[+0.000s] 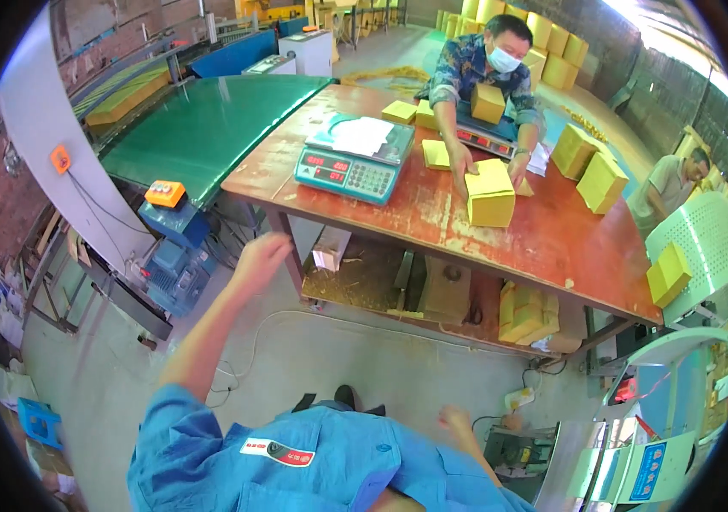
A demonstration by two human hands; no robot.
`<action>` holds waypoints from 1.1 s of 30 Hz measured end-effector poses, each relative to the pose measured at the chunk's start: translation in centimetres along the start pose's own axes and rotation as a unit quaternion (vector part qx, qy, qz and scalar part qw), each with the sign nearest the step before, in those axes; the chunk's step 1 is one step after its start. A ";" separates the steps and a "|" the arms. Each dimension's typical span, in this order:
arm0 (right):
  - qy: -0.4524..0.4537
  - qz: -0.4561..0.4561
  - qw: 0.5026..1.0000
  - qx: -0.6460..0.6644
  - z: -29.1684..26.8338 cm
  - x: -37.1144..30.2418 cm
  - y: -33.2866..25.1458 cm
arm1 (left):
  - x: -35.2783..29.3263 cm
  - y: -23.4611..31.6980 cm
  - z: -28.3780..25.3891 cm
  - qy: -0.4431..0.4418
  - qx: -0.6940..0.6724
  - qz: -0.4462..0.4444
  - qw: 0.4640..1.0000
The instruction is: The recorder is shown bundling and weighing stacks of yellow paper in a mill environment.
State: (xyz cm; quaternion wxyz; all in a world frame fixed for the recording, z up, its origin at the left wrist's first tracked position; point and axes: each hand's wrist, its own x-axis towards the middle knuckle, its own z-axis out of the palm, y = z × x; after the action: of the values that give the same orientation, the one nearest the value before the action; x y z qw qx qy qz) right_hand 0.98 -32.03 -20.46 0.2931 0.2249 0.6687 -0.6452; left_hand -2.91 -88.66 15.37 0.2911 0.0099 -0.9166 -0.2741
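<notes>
Your left hand (263, 254) is closed, seemingly empty; right hand (454, 420) unclear. Reaching the scale (355, 167) at twelve o'clock calls for lifting over the counter (543, 241) edge.

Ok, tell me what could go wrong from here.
A pale cable looped across the floor, ahead of the dark shoe, could trip someone. The white paper on the teal scale might slip if knocked. The left hand, held out toward the red table, might bump its edge.
</notes>
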 end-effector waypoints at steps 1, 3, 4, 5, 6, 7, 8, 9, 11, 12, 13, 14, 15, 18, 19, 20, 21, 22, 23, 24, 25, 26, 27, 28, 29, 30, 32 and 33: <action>-0.016 -0.008 0.998 -0.067 4.0 -0.4 -5.1 | 4.7 0.6 1.0 -0.008 -0.028 0.022 0.999; -0.076 -0.048 0.991 -0.104 10.1 -0.5 -11.4 | 12.6 -0.3 3.4 -0.032 0.007 -0.008 0.999; -0.096 -0.072 0.987 -0.104 12.8 -0.3 -14.1 | 16.5 -1.4 5.1 -0.019 0.005 0.004 1.000; -0.128 -0.088 0.984 -0.086 15.0 -0.5 -16.8 | 20.4 -1.4 6.7 -0.041 0.009 -0.050 0.998; -0.160 -0.106 0.979 -0.069 16.8 -0.8 -19.5 | 23.9 -1.3 8.1 -0.063 0.013 -0.104 0.993; -0.163 -0.106 0.978 -0.070 18.4 -0.8 -22.2 | 27.1 -2.7 9.6 -0.061 0.015 -0.106 0.992; -0.184 -0.140 0.969 -0.088 20.0 -0.8 -24.6 | 30.0 -4.9 11.4 -0.029 0.080 -0.101 0.991; -0.201 -0.169 0.959 -0.102 20.9 -0.6 -26.7 | 32.2 -6.4 13.4 -0.004 0.140 -0.094 0.986; -0.222 -0.172 0.957 -0.076 21.3 0.3 -30.3 | 35.1 -5.1 17.0 -0.006 0.183 -0.117 0.976; -0.256 -0.197 0.945 -0.058 21.9 1.5 -32.8 | 36.9 -4.8 17.8 0.018 0.233 -0.139 0.962; -0.263 -0.198 0.943 -0.054 22.8 2.7 -35.0 | 37.8 -5.6 18.5 -0.039 0.250 -0.167 0.953; -0.270 -0.204 0.940 -0.042 22.9 3.2 -36.6 | 38.2 -6.1 19.3 -0.051 0.256 -0.179 0.948; -0.279 -0.210 0.937 -0.032 23.3 3.4 -38.2 | 38.6 -6.7 19.8 -0.062 0.263 -0.194 0.943; -0.308 -0.212 0.926 -0.044 24.1 4.6 -44.7 | 39.8 -6.8 20.4 -0.124 0.268 -0.170 0.940; -0.324 -0.216 0.920 -0.044 24.5 4.9 -46.1 | 39.9 -6.8 20.1 -0.130 0.271 -0.178 0.937; -0.332 -0.213 0.917 -0.052 25.1 5.6 -47.5 | 40.3 -6.9 19.7 -0.169 0.261 -0.197 0.930; -0.334 -0.206 0.918 -0.051 25.7 6.8 -49.0 | 40.7 -7.0 19.4 -0.208 0.250 -0.215 0.921; -0.361 -0.249 0.896 -0.077 26.4 8.0 -50.4 | 40.7 -6.9 18.8 -0.212 0.251 -0.221 0.918; -0.387 -0.291 0.869 -0.101 27.3 9.0 -51.8 | 40.5 -6.9 18.3 -0.227 0.248 -0.212 0.918; -0.383 -0.298 0.872 -0.071 28.5 9.7 -53.7 | 40.6 -6.9 18.0 -0.240 0.244 -0.201 0.918; -0.374 -0.306 0.874 -0.040 30.0 10.4 -55.8 | 40.6 -7.2 18.2 -0.244 0.242 -0.201 0.917; -0.349 -0.313 0.883 -0.037 31.4 11.3 -58.1 | 40.4 -7.4 18.2 -0.222 0.242 -0.190 0.925; -0.322 -0.319 0.891 -0.034 32.8 12.3 -60.3 | 40.2 -7.6 18.4 -0.201 0.240 -0.178 0.933; -0.293 -0.316 0.902 -0.023 34.3 13.7 -61.9 | 40.1 -7.3 18.5 -0.206 0.236 -0.174 0.934; -0.263 -0.314 0.912 -0.012 35.8 15.2 -63.3 | 40.2 -7.0 18.7 -0.215 0.244 -0.167 0.931; -0.231 -0.325 0.916 -0.044 37.1 16.4 -64.6 | 40.4 -6.9 19.0 -0.224 0.252 -0.157 0.928; -0.199 -0.332 0.919 -0.081 39.3 17.8 -66.3 | 40.2 -7.4 19.6 -0.213 0.270 -0.142 0.928; -0.171 -0.324 0.922 -0.123 40.0 18.1 -66.8 | 40.2 -7.7 19.9 -0.198 0.290 -0.128 0.927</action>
State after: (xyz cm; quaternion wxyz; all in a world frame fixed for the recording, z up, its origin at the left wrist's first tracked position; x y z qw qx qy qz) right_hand -53.50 -77.66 16.19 0.2035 -0.1556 0.7190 -0.6461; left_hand -48.10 -92.41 19.12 0.0502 0.1570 -0.9859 -0.0276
